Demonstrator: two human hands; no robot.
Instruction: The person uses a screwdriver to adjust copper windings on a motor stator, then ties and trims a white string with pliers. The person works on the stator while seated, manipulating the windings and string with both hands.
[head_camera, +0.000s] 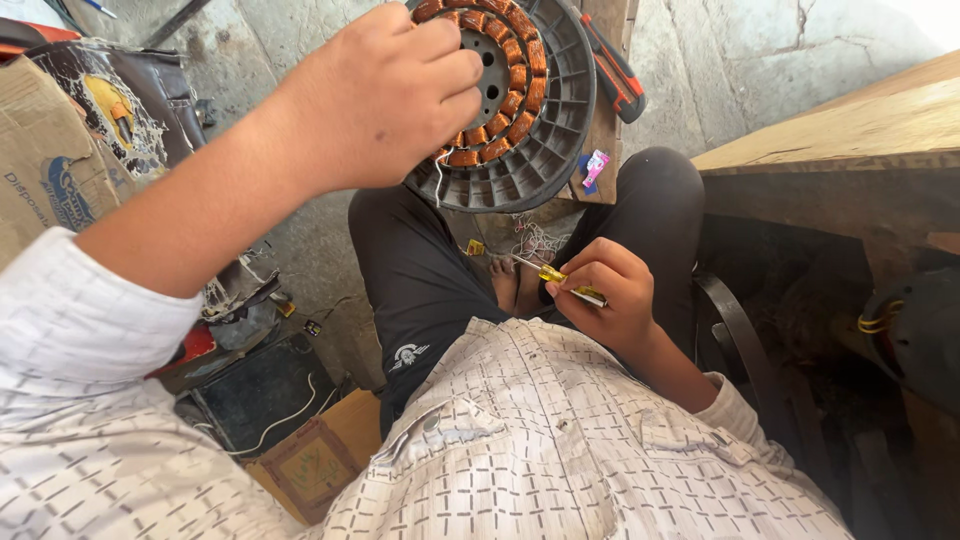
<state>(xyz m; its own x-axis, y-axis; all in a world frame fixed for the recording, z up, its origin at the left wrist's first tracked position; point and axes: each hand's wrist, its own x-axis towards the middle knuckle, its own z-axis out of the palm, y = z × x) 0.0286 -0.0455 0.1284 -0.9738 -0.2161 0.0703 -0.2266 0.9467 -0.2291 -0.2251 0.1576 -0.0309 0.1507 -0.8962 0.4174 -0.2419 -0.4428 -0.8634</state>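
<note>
While the left hand (375, 100) grips the round grey motor stator with copper coils (520, 110) above the knees, the right hand (605, 290) pinches a small yellow-handled screwdriver (560, 280); a red-black utility knife (615, 70) lies on a wooden board (605, 130), cardboard box (50, 170) left, concrete floor (760, 60) beneath.

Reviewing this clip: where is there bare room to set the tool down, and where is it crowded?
Free: the wooden plank top at the right, and the concrete floor between it and the orange-handled cutter. Crowded: the left side, with cardboard box, wires and dark casing. The left hand holds the stator; the right hand grips a small yellow tool.
</note>
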